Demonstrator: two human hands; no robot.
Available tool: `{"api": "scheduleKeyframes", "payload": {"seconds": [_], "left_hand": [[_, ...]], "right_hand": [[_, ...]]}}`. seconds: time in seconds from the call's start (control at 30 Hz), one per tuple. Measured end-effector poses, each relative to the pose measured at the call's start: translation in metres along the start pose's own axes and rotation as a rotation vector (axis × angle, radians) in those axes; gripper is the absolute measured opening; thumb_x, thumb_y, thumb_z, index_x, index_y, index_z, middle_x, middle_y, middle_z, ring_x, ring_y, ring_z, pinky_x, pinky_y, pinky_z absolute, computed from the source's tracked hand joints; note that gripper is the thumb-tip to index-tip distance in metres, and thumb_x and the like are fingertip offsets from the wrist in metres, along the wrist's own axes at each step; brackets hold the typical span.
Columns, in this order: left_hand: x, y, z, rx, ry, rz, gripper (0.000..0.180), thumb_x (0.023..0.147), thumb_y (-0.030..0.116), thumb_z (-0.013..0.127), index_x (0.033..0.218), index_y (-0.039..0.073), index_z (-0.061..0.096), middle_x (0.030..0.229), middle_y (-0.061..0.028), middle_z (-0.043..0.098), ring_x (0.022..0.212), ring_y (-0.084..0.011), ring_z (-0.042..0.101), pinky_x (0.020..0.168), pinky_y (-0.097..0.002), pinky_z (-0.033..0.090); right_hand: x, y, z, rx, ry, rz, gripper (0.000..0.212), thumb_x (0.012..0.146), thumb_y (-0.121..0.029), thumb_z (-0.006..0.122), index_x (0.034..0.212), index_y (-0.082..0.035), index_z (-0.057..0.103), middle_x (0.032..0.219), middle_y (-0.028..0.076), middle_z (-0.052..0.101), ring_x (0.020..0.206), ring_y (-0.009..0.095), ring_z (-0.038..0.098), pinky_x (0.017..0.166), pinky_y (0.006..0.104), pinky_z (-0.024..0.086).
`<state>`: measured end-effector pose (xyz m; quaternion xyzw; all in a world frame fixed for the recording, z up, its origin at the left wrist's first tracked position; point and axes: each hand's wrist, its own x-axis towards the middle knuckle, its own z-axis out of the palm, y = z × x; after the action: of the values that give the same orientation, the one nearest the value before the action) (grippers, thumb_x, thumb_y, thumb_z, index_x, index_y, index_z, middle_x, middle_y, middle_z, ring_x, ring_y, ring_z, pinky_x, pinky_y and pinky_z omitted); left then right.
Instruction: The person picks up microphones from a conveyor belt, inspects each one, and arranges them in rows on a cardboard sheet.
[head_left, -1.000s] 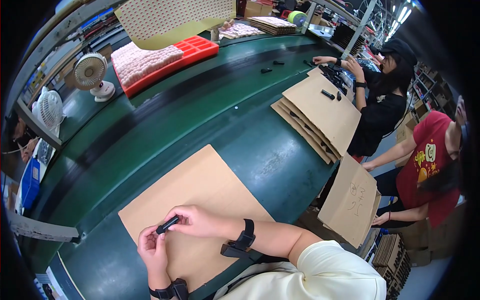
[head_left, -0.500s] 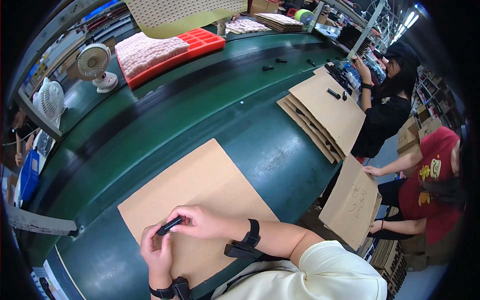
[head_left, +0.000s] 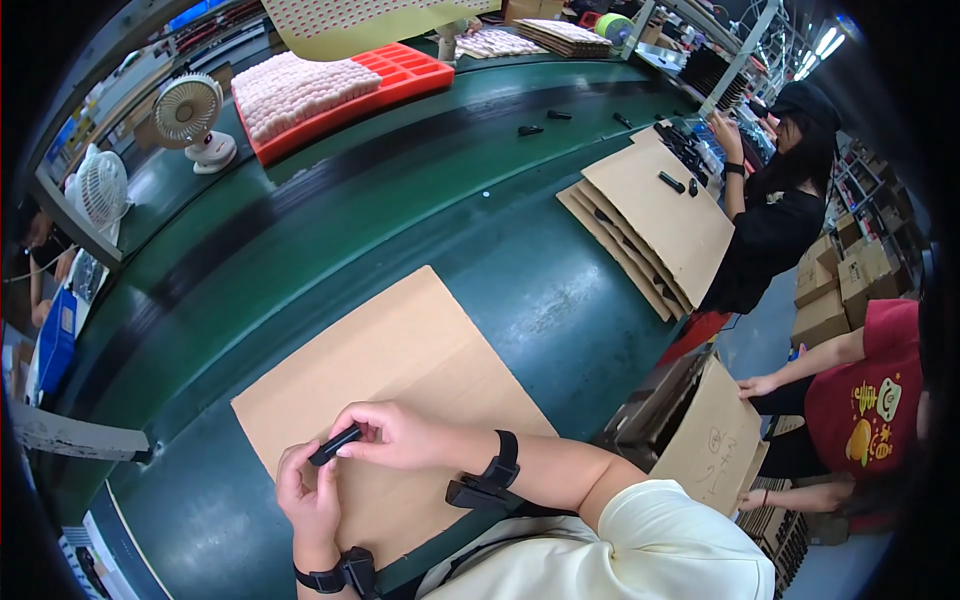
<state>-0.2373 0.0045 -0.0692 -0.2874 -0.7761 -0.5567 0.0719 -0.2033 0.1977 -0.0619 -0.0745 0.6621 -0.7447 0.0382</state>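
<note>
A small black tube [head_left: 336, 444] is held between both my hands above a flat brown cardboard sheet [head_left: 440, 340]. My right hand [head_left: 385, 437] pinches its upper end between thumb and fingers. Around its lower end close the thumb and fingers of my left hand [head_left: 307, 495]. What exactly the tube is cannot be made out. The cardboard lies at a slant on the green belt [head_left: 500, 250], partly under my hands and right forearm.
Stacked cardboard sheets [head_left: 650, 225] with black tubes between and on them stand to the right. One co-worker [head_left: 780, 210] works beside them; another person [head_left: 860, 410] holds a cardboard piece [head_left: 712, 440]. Beyond the belt are a red tray [head_left: 410, 75] of pink pieces and a fan [head_left: 195, 120].
My hands keep nearly the same hold on the tube. At the right, the person in red has moved lower with the cardboard piece, uncovering a dark box beside it.
</note>
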Motion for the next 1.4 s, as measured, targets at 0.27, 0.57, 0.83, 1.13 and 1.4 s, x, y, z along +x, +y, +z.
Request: {"api": "scheduleKeyframes", "payload": {"seconds": [0.27, 0.57, 0.83, 1.13, 1.4], "left_hand": [[0.002, 0.008, 0.001, 0.044, 0.003, 0.046, 0.027, 0.079, -0.005, 0.07, 0.105, -0.001, 0.062, 0.093, -0.0143, 0.064, 0.085, -0.025, 0.063, 0.078, -0.0323, 0.05], [0.007, 0.015, -0.003, 0.08, -0.009, 0.121, 0.028, 0.076, -0.005, 0.072, 0.103, 0.0, 0.065, 0.091, -0.0147, 0.067, 0.082, -0.0265, 0.065, 0.073, -0.0336, 0.052], [0.011, 0.019, -0.01, 0.118, -0.014, 0.177, 0.031, 0.073, 0.002, 0.076, 0.102, 0.004, 0.065, 0.091, -0.0115, 0.07, 0.077, -0.0293, 0.066, 0.069, -0.0371, 0.052], [0.006, 0.017, -0.013, 0.113, -0.035, 0.188, 0.033, 0.073, 0.011, 0.079, 0.101, 0.004, 0.065, 0.089, -0.0104, 0.07, 0.076, -0.0284, 0.066, 0.068, -0.0376, 0.051], [0.006, 0.022, -0.014, -0.008, -0.117, 0.032, 0.032, 0.075, 0.011, 0.079, 0.102, 0.003, 0.064, 0.092, -0.0107, 0.069, 0.084, -0.0278, 0.065, 0.077, -0.0378, 0.05]], "right_hand": [[-0.001, 0.008, 0.002, 0.023, -0.014, -0.005, 0.017, 0.09, -0.005, 0.066, 0.106, -0.003, 0.061, 0.099, 0.002, 0.066, 0.086, 0.008, 0.059, 0.074, 0.0236, 0.048], [-0.005, 0.0, 0.002, -0.008, 0.002, -0.059, 0.02, 0.089, -0.002, 0.066, 0.109, -0.002, 0.063, 0.102, 0.005, 0.067, 0.092, 0.011, 0.063, 0.08, 0.026, 0.05], [-0.007, -0.01, 0.005, -0.127, 0.053, -0.16, 0.02, 0.086, 0.0, 0.068, 0.106, 0.0, 0.064, 0.101, 0.009, 0.067, 0.088, 0.016, 0.066, 0.077, 0.0272, 0.054], [-0.005, -0.011, 0.001, -0.319, 0.031, -0.333, 0.023, 0.081, 0.003, 0.07, 0.103, -0.002, 0.065, 0.092, 0.011, 0.068, 0.083, 0.023, 0.066, 0.072, 0.0322, 0.052], [-0.004, -0.01, -0.002, -0.417, -0.027, -0.404, 0.028, 0.078, 0.004, 0.072, 0.105, -0.001, 0.064, 0.094, 0.01, 0.067, 0.082, 0.021, 0.063, 0.073, 0.0303, 0.049]]}}
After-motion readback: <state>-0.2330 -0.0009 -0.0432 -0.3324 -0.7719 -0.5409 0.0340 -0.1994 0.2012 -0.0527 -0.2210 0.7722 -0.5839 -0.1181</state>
